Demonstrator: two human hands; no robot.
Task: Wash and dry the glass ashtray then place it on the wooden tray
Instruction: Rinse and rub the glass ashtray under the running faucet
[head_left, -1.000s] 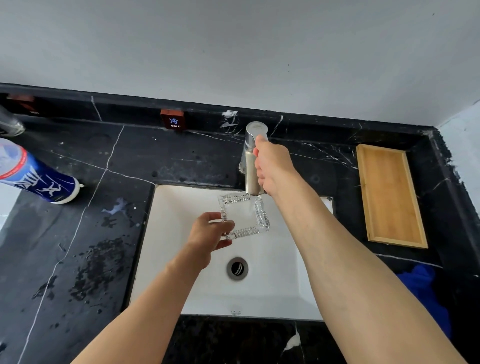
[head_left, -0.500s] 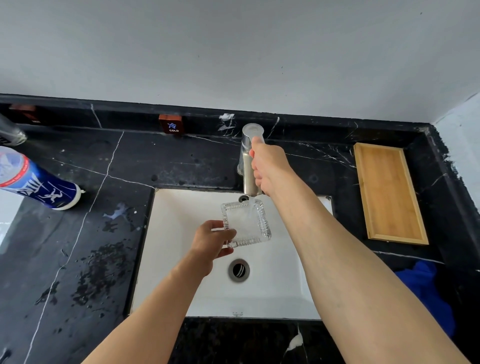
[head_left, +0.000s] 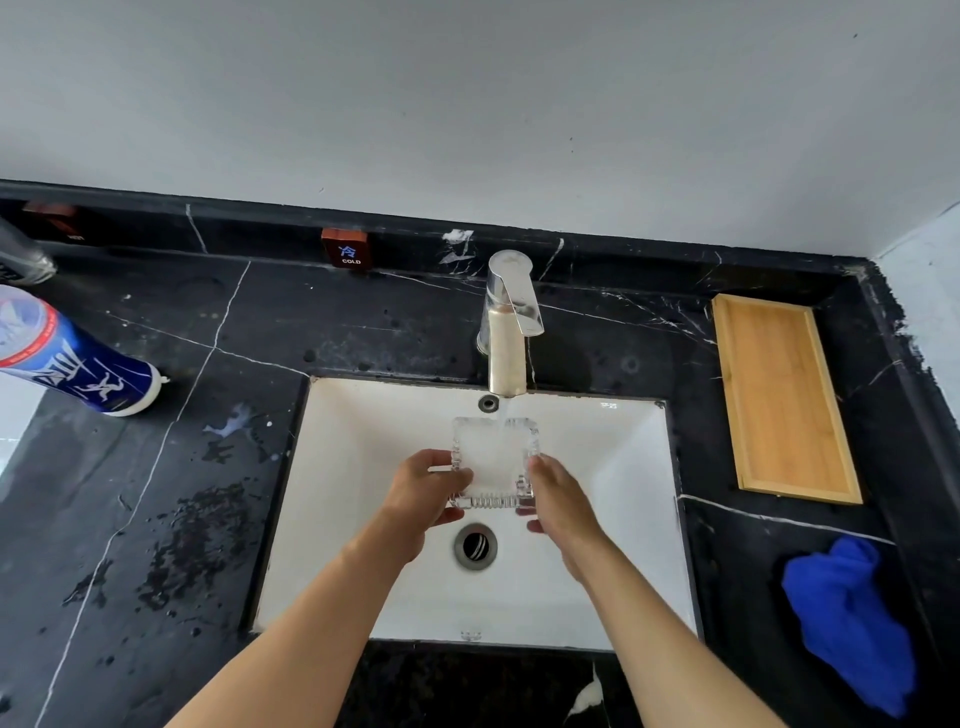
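A square clear glass ashtray (head_left: 493, 457) with ribbed edges is held over the white sink (head_left: 613, 519), right under the faucet (head_left: 506, 332). A thin stream of water runs from the spout into it. My left hand (head_left: 423, 496) grips its left edge and my right hand (head_left: 558, 501) grips its right edge. The wooden tray (head_left: 782, 400) lies on the black counter to the right of the sink, with nothing on it.
A crumpled blue cloth (head_left: 852, 623) lies on the counter at the front right. A blue and white bottle (head_left: 67, 353) lies on its side at the left. Wet patches (head_left: 192, 540) mark the black marble left of the sink. The drain (head_left: 474, 545) sits below the ashtray.
My right hand has left the faucet handle and come down to hold the ashtray's right edge. Water now runs into the ashtray, which sits squarer under the spout.
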